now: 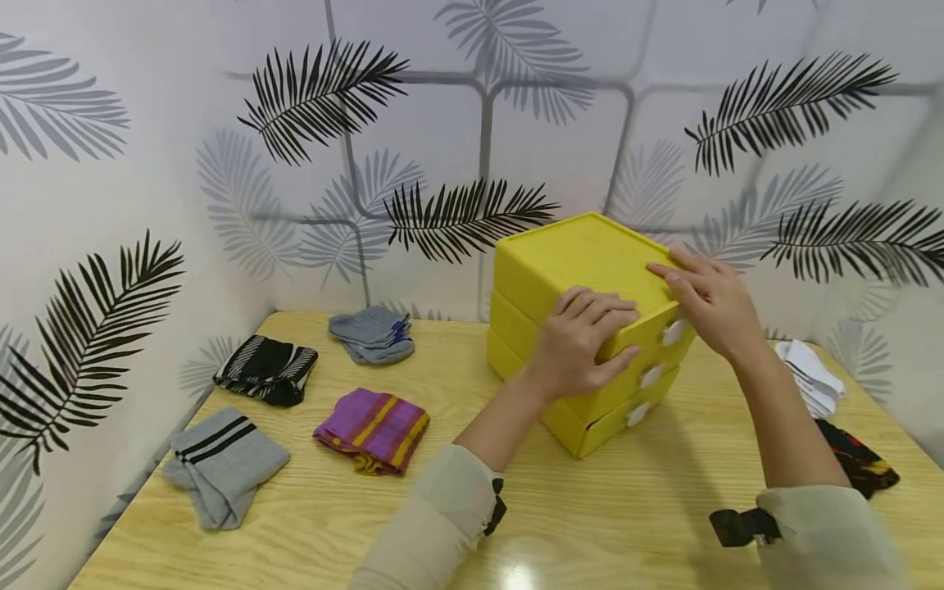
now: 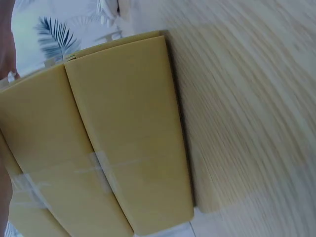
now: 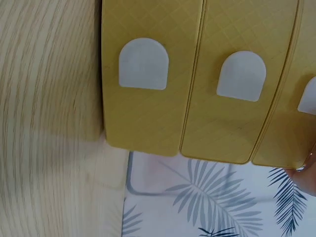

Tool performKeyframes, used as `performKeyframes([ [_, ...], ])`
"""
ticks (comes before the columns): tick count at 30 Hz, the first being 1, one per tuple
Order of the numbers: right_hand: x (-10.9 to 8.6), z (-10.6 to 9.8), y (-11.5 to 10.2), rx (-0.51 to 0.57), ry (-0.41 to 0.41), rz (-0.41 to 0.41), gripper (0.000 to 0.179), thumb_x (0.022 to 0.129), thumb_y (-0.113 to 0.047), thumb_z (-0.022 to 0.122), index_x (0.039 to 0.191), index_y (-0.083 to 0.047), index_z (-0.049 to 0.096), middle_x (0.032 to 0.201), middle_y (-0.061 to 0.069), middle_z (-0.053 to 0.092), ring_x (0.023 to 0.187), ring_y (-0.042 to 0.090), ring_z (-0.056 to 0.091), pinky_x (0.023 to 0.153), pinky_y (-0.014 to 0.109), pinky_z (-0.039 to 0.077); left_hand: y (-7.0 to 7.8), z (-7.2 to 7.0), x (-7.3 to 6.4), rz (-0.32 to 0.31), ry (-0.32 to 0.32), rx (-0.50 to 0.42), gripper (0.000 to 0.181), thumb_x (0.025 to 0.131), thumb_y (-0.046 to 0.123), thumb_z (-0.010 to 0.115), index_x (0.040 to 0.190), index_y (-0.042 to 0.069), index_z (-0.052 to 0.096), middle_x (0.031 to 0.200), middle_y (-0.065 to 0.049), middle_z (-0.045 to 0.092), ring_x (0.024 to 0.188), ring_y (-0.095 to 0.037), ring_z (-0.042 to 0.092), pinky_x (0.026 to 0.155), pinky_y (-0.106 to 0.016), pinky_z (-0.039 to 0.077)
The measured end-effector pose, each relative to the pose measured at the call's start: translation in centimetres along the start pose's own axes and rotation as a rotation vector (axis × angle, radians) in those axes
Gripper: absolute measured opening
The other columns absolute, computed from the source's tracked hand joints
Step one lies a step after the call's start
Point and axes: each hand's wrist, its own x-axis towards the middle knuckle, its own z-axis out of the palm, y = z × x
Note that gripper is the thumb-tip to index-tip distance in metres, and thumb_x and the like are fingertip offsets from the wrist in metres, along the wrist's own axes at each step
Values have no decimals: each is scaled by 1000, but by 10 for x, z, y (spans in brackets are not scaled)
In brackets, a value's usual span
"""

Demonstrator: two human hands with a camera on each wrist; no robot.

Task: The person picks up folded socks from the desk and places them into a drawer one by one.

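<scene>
Leaf-print wallpaper (image 1: 428,131) backs a pale wood worktop (image 1: 457,360), on which a yellow drawer box (image 1: 568,254) stands upright right of centre. Its depth runs from about eleven o'clock to five, with three white handles (image 1: 673,332) on the face turned toward five; whether depth or width is longer, I cannot tell.

Both hands touch the box without clenching. The left hand (image 1: 583,344) lays extended fingers over the top's near edge, thumb pointing toward two o'clock along the handled face; the right hand (image 1: 711,303) rests on the far front corner, index finger stretched toward ten. From the right hand, the box's bulk lies at nine o'clock; from the left, its top lies toward one. I judge the right hand nearer the uppermost handle.

Between eight and nine o'clock from the box lies purple striped fabric (image 1: 372,430); at three, a white folded piece (image 1: 811,377).
</scene>
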Motion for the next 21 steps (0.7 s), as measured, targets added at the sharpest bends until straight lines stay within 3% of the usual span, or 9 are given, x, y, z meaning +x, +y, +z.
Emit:
performKeyframes([
  [14,-8,13,-44,-152,21,83,50,98,-44,34,126,-10,59,138,22,37,120,49,30,98,60,19,-41,-28,-24,20,15,-251,35,80,23,69,108,2,62,113,-12,57,114,-23,47,103,-42,27],
  [21,-10,20,-61,-226,25,62,51,98,-45,34,126,-10,58,135,23,40,117,47,35,98,55,21,-59,-41,-37,5,15,-261,38,95,36,48,110,2,58,116,-14,55,117,-25,45,103,-47,26],
])
